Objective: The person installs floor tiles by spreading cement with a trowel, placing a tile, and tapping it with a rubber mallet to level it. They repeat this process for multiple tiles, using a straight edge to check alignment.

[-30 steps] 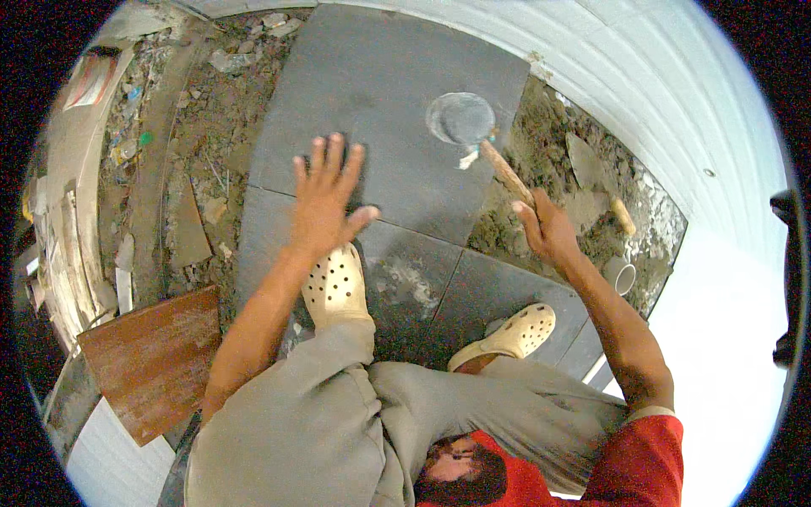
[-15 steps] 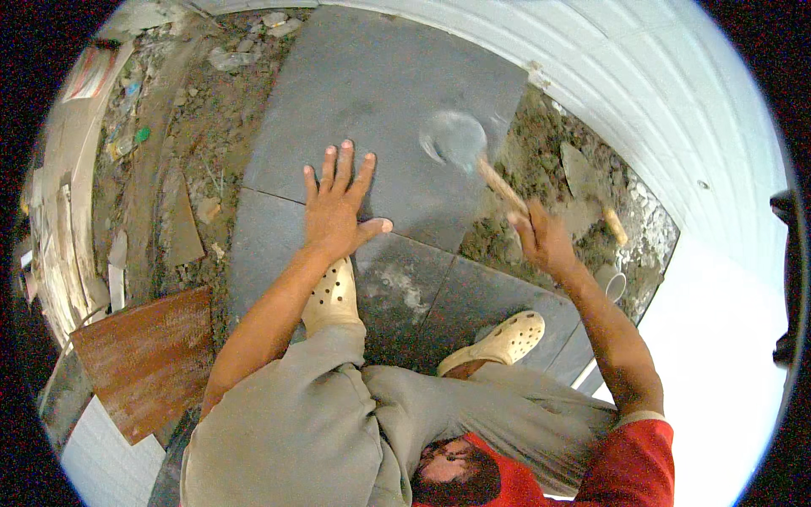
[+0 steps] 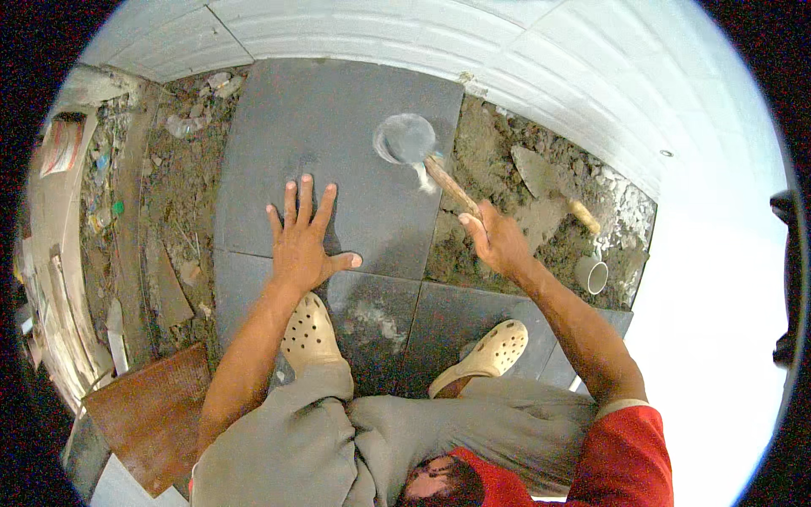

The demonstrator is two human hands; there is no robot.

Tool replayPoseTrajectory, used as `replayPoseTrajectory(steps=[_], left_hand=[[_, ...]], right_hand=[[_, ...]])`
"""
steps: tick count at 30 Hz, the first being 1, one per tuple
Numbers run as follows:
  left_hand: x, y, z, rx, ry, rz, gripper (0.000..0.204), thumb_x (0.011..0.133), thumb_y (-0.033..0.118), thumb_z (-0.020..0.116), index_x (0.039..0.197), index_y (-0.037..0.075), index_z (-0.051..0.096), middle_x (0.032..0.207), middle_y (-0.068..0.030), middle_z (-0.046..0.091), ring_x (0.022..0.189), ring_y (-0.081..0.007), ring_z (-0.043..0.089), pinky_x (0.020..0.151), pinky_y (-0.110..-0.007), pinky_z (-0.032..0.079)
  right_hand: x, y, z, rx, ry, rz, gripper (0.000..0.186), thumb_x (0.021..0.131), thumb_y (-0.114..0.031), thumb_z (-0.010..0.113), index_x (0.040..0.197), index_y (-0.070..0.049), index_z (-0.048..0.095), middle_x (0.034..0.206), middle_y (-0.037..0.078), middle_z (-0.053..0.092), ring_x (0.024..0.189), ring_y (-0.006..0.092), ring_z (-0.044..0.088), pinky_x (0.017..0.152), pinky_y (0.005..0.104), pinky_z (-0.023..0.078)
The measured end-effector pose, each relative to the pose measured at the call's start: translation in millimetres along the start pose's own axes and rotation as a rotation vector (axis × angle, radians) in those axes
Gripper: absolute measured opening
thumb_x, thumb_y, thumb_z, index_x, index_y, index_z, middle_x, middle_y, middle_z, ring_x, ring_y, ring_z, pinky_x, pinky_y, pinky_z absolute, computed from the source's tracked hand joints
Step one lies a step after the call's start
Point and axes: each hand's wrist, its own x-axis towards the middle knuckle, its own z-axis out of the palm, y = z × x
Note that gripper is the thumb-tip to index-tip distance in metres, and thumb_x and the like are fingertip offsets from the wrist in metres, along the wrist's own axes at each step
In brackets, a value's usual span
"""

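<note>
My left hand (image 3: 302, 245) lies flat on a large dark grey tile (image 3: 338, 110), fingers spread and nothing held. Closed around the wooden handle of a mallet (image 3: 407, 139) is my right hand (image 3: 500, 241). The mallet's round, pale grey head is over the right part of that same tile; whether it touches the surface I cannot tell. A straight joint separates this tile from the nearer grey tiles (image 3: 473, 308), where my feet rest in cream clogs (image 3: 309, 334).
Bare soil (image 3: 473, 152) borders the tile's right side, with a trowel (image 3: 549, 176) and a white cup (image 3: 591, 273) on it. White wall panels (image 3: 583, 68) curve along the far side. Rubble (image 3: 182, 211), boards and a brown wooden-looking panel (image 3: 156, 414) lie at left.
The view has shifted, so the scene sits further left and lower. My left hand stays flat on the tile, and the mallet remains in my right hand over the same tile.
</note>
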Motion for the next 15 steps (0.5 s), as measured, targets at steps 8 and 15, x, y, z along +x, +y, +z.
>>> replayPoseTrajectory(steps=[8,15], left_hand=[[-1.8,0.7,3.5,0.021,0.005,-0.003,0.132,0.057,0.074,0.08,0.163,0.022,0.022,0.17,-0.0171,0.009,0.156,-0.0426,0.006,0.116,-0.073,0.012],[0.4,1.4,0.7,0.028,-0.015,-0.008,0.133,0.057,0.077,0.078,0.163,0.021,0.021,0.17,-0.0184,0.009,0.156,-0.0424,0.006,0.116,-0.073,0.012]], right_hand=[[-0.5,-3.0,-2.5,0.008,-0.025,0.021,0.035,0.104,-0.036,0.054,0.1,-0.002,0.048,0.068,0.025,0.059,0.067,0.0502,0.061,0.058,0.0549,0.045],[4.5,2.7,1.4,-0.044,-0.094,0.126,0.039,0.104,-0.042,0.051,0.107,-0.003,0.051,0.075,0.028,0.066,0.07,0.0523,0.064,0.063,0.062,0.048]])
